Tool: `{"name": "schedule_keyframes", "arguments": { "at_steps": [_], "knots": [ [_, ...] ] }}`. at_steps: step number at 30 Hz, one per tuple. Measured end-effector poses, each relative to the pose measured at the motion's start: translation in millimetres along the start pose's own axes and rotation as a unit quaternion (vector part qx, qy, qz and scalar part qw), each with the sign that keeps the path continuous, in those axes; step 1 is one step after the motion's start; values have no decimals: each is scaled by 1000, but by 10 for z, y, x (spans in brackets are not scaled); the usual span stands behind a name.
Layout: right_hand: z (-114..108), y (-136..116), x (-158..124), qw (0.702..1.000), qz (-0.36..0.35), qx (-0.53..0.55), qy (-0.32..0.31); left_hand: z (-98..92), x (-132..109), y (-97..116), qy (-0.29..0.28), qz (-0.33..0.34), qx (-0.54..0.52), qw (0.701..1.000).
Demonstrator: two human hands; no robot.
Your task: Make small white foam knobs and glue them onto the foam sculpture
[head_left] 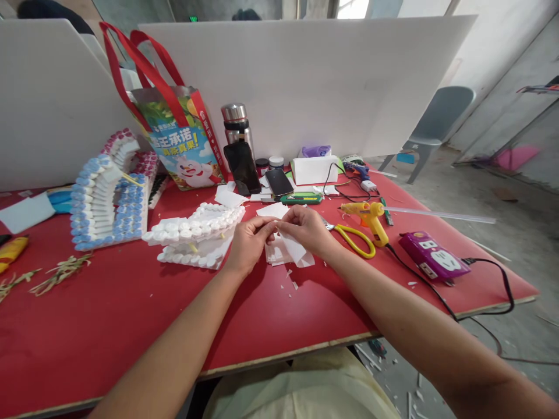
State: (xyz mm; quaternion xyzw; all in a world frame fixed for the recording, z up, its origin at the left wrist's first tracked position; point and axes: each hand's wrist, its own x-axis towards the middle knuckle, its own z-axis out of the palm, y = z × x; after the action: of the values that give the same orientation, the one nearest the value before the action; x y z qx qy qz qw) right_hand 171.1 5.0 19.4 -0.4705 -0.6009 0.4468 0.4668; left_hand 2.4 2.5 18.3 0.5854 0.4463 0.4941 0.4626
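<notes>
- The left hand (247, 241) is above the tabletop (279, 314), over its middle part; its thumb and fingers are closed in a narrow pinch.
- The right hand (308, 227) comes to meet it, and its fingers are also pinched together, holding a thin white sheet (294, 249) which hangs down below them.
- Between the fingertips the view is poor, but the left hand seems to hold the upper corner of this same sheet.
- Under the hands there is a pile of white paper pieces (275, 256), and small scraps (295, 286) lie toward the near edge.
- To the left of the hands stands a white model with rounded tips (196, 227); a blue-tipped model (94, 203) is farther toward the left edge.
- Near the far edge stands a shopping bag (183, 148) with red handles, on which I can read "王承诺" and "真果!".
- Beside the bag, a black smartphone (241, 169) is upright before a steel flask (236, 119).
- Right of the hands lie yellow-handled scissors (356, 241) and a yellow glue gun (371, 221).
- Toward the right corner is a purple power socket (432, 256); its label is too small for reading.
</notes>
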Motion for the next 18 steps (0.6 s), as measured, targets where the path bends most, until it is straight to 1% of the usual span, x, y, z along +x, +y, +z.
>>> {"name": "schedule_keyframes", "arguments": {
  "at_steps": [1, 2, 3, 4, 6, 7, 8, 11, 14, 16, 18],
  "knots": [
    [-12, -13, 4, 997, 40, 68, -19, 6, -2, 6, 4, -1, 1, 1000],
    [-27, -28, 10, 984, 88, 144, -50, 7, -3, 11, 6, 0, 2, 1000],
    [-45, -44, 17, 961, 141, 220, -88, 5, -3, 17, 7, 3, 5, 1000],
    [-62, -59, 25, 931, 195, 282, -125, 1, -3, 22, 7, 9, 10, 1000],
    [-86, -84, 42, 874, 283, 351, -179, -12, -2, 31, 3, 26, 26, 999],
    [-91, -93, 49, 855, 309, 369, -193, -17, -2, 32, -1, 34, 33, 999],
    [-91, -100, 53, 843, 321, 383, -199, -21, -2, 32, -4, 38, 37, 999],
    [-83, -114, 47, 832, 314, 415, -192, -25, -3, 21, -11, 31, 39, 999],
    [-82, -122, 24, 837, 294, 422, -188, -21, -3, 2, -7, 28, 38, 999],
    [-80, -121, 7, 849, 273, 414, -180, -22, 2, -15, -1, 33, 36, 999],
    [-67, -114, -7, 870, 243, 395, -168, -27, 10, -37, 4, 36, 35, 999]
  ]
}}
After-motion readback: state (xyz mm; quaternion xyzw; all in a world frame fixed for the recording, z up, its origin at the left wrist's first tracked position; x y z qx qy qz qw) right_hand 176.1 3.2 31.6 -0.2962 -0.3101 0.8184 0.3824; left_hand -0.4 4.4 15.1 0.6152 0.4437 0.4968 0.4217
